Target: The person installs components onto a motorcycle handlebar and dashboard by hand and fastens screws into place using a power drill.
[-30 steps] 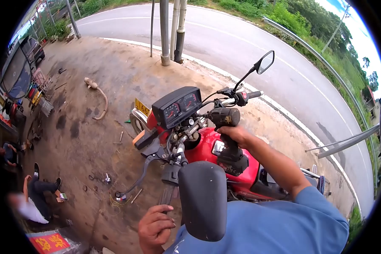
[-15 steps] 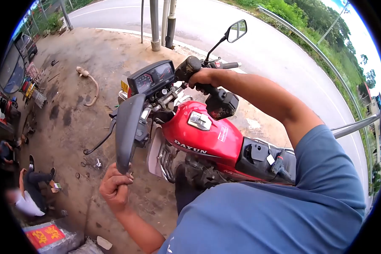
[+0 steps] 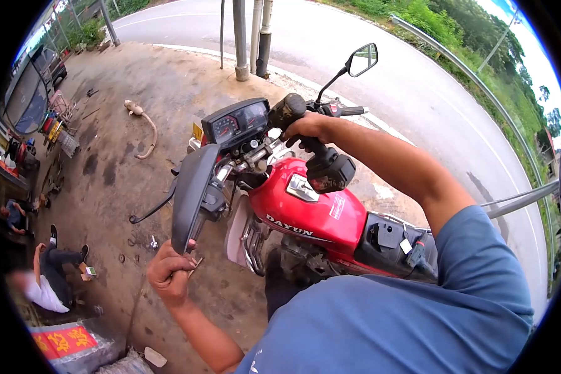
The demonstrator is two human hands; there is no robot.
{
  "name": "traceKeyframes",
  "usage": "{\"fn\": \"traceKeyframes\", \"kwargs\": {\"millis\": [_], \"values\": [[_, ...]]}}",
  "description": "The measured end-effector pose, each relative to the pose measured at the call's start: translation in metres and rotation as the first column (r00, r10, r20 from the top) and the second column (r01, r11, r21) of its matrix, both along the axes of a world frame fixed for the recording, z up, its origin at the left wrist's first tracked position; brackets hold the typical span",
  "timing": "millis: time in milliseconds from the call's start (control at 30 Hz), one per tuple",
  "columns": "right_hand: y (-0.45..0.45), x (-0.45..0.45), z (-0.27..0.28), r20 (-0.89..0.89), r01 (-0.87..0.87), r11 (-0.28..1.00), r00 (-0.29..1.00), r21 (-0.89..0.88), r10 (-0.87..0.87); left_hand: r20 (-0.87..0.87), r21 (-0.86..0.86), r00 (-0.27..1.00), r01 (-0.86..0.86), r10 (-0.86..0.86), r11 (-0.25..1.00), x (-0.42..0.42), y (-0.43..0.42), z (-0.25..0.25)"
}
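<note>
Clock directions are read in the head view, 12 at the top edge.

Nearest: blue shirt, filling 5 o'clock. Left hand sits toward 8 o'clock, fingers curled in. The lower tip of the near mirror meets the thumb and index finger; cannot tell whether they pinch it or only overlap it in view. The mirror rises from the fingers toward 12 o'clock, its dark back facing up.

Right hand, just on the 12 o'clock side of centre: fingers clenched around the grip of a power driver. Relative to those fingers, the driver's head lies at 11 o'clock and its battery block at 5. The nose is near the handlebar clamp; contact unclear.

Below both the hand and the driver stands the motorcycle, red tank at 5 o'clock from the right hand, lettered DAYUN. A slim tool lies on the dark seat at 4 o'clock. Gauge cluster: 9 o'clock from the right hand, just beside the driver. Far mirror: 1 o'clock, apart from the fingers.

Farther out: exhaust pipe on the stained ground toward 10 o'clock; a person in a white top sits toward 8. Farthest: grey road, across 12 to 3.
</note>
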State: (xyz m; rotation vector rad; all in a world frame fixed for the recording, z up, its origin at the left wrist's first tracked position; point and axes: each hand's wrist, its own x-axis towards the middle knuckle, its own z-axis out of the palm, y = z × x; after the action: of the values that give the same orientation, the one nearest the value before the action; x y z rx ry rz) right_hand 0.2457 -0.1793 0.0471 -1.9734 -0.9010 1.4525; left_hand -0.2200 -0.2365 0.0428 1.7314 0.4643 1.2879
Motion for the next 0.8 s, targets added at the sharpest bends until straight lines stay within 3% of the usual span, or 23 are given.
{"fn": "traceKeyframes", "kwargs": {"millis": [167,433,500,567,633,800], "values": [[-0.002,0.004,-0.019,-0.065,0.036,0.995,0.997,-0.088,-0.042,0.054,-0.099,0.996,-0.059,0.065,0.993,0.000,-0.001,-0.001],[0.003,-0.012,-0.020,-0.037,0.091,0.993,0.995,-0.073,-0.094,0.090,-0.039,0.993,-0.070,0.073,0.997,0.002,0.007,-0.006],[0.004,-0.008,-0.024,-0.018,0.090,0.992,0.996,-0.091,-0.092,0.026,0.003,0.999,-0.030,0.030,1.000,-0.001,0.009,-0.007],[0.005,-0.001,-0.031,-0.107,0.108,0.987,0.987,-0.122,-0.121,0.034,0.003,0.999,-0.037,0.037,0.999,0.000,0.010,-0.005],[0.001,-0.009,-0.034,-0.086,0.124,0.991,0.988,-0.046,-0.127,0.051,0.008,0.997,-0.055,0.055,0.998,0.006,0.011,-0.006],[0.001,-0.018,-0.023,-0.037,0.153,0.985,0.987,-0.078,-0.156,0.054,-0.023,0.998,-0.026,0.027,0.999,0.002,0.013,-0.011]]}}
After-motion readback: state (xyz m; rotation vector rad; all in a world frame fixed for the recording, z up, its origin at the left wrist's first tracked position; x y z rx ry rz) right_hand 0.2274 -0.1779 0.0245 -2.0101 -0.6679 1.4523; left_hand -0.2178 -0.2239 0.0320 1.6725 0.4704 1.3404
